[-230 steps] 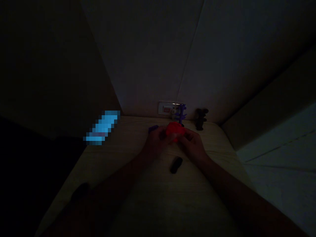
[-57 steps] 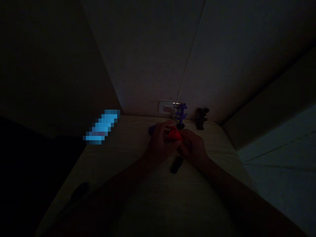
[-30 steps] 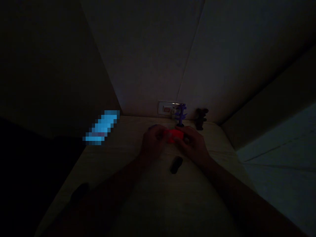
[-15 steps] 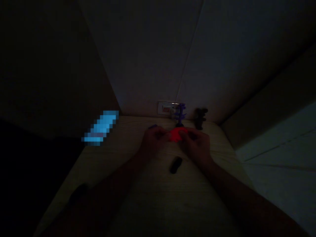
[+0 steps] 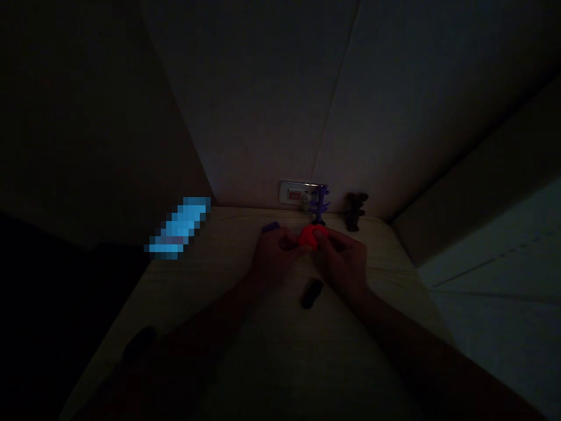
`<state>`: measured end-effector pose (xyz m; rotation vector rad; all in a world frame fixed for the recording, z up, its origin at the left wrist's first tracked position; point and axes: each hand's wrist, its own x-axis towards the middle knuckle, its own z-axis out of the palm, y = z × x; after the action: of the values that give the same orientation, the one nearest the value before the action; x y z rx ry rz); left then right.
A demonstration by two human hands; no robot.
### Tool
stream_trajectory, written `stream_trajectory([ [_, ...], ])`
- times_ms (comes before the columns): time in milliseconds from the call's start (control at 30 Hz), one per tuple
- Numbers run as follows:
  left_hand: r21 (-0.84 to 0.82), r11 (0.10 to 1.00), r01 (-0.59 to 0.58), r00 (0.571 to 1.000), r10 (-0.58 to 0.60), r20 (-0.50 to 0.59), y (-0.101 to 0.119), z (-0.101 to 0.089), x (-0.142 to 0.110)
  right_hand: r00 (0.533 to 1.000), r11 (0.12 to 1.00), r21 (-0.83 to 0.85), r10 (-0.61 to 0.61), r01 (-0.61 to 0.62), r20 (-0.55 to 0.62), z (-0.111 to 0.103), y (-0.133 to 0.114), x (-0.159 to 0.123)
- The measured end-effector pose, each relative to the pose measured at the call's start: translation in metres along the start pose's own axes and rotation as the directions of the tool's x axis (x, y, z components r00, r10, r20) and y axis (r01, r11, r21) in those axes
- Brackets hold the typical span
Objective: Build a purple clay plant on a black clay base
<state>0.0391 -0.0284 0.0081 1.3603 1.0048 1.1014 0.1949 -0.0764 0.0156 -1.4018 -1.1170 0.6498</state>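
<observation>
A lump of bright red modelling clay is held between my two hands above the wooden table. My left hand pinches its left side with thumb and fingers. On the other side my right hand grips it, the thumb pressed on its front. Just behind the clay stands a purple tree-like figure on a dark round base. A small purple piece lies beyond my left hand, partly hidden by it. Nearer to me a black oblong piece rests on the table below both hands.
A dark branched figure stands at the back right by the wall. A switch and socket plate is on the wall. A glowing blue pixelated screen lies at the table's left edge. A dark oval thing sits beside my left forearm. The room is dim.
The red clay changes shape between my fingers: folded, then wide and flat, now a rounder lump. Both hands stay close together, shifting slightly. The figures and the black piece have not moved.
</observation>
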Motion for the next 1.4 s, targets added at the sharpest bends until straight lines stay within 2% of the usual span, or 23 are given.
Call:
stream_trajectory([
  [100,0.031,0.999,-0.025,0.997,0.027,-0.077,-0.001,-0.001,0.001,0.992,0.997,0.072,0.029,-0.038,0.126,0.003,0.001,-0.007],
  [233,0.015,0.999,-0.030,0.996,0.032,-0.082,-0.002,-0.003,0.002,0.972,0.962,0.227,0.104,-0.152,0.210,0.006,0.006,-0.011],
  [333,0.007,1.000,-0.022,0.999,0.023,-0.044,-0.003,-0.003,0.003,0.970,0.969,0.201,0.097,-0.143,0.223,0.005,0.011,-0.009],
  [500,0.038,0.998,-0.040,0.998,0.038,0.055,-0.003,-0.007,0.004,0.971,0.995,0.085,0.022,-0.043,0.237,0.000,0.018,-0.002],
  [600,0.075,0.994,-0.078,0.989,0.067,0.134,-0.001,-0.011,0.005,0.966,0.994,0.107,-0.006,-0.023,0.257,-0.002,0.022,0.001],
  [700,0.012,0.997,-0.072,0.982,0.069,0.178,0.002,-0.012,0.006,0.967,0.993,0.119,-0.027,-0.004,0.255,-0.002,0.023,0.001],
  [867,-0.031,0.998,-0.059,0.993,0.062,0.099,0.000,-0.009,0.008,0.968,0.980,0.197,-0.038,-0.012,0.249,0.001,0.016,0.000],
  [1000,-0.105,0.994,0.027,0.999,-0.024,0.036,-0.002,-0.006,0.011,0.971,0.971,0.237,-0.033,-0.025,0.236,0.002,0.012,0.000],
  [1100,-0.150,0.987,0.058,0.995,-0.045,0.091,-0.002,-0.005,0.012,0.967,0.980,0.196,-0.065,0.016,0.245,0.000,0.013,0.000],
  [1233,-0.123,0.992,0.025,0.984,-0.002,0.177,0.000,-0.006,0.011,0.962,0.991,0.095,-0.115,0.094,0.249,-0.004,0.018,0.000],
  [1400,-0.074,0.997,0.003,0.979,0.012,0.203,0.000,-0.009,0.010,0.928,0.951,-0.021,-0.296,0.308,0.225,-0.007,0.019,0.004],
])
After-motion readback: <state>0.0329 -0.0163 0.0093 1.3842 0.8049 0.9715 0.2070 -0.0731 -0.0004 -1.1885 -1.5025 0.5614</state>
